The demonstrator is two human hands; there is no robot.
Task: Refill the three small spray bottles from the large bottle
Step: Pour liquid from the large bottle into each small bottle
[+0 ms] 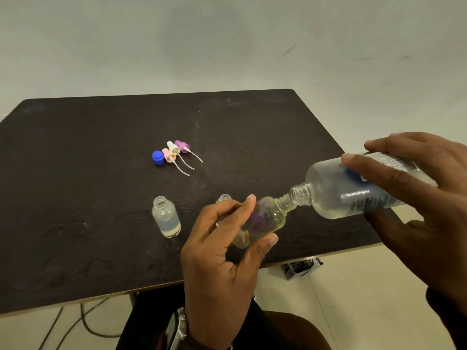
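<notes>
I hold the large bottle [353,188] tipped nearly flat at about 3 o'clock of my view, its open threaded mouth pointing toward 9 o'clock and meeting the neck of the small bottle [262,218] I have lifted off the table [75,173]. My right hand [419,198] wraps the large bottle's body — fingers curled over the top of its label, thumb under it. My left hand [222,253] pinches the small bottle, forefinger on its upper side and thumb below, with the bottle tilted so its neck rises toward 2 o'clock; a purple tint shows through its glass. I cannot tell whether liquid is passing between the two mouths.

At 9 o'clock of the held bottle, a second small bottle [166,217] stands upright and uncapped on the table, with clear liquid in its lower part. The neck of a third small bottle [224,197] peeks out just behind my left fingers.

Farther off at 11 o'clock lies a tight cluster — a blue cap [158,157], then a pink spray head [168,155], a white spray head [173,147] and a purple spray head [182,146], their thin dip tubes trailing toward 4 o'clock.

A watch [177,329] sits on my left wrist, and cables [83,322] run across the floor below the table's near edge.
</notes>
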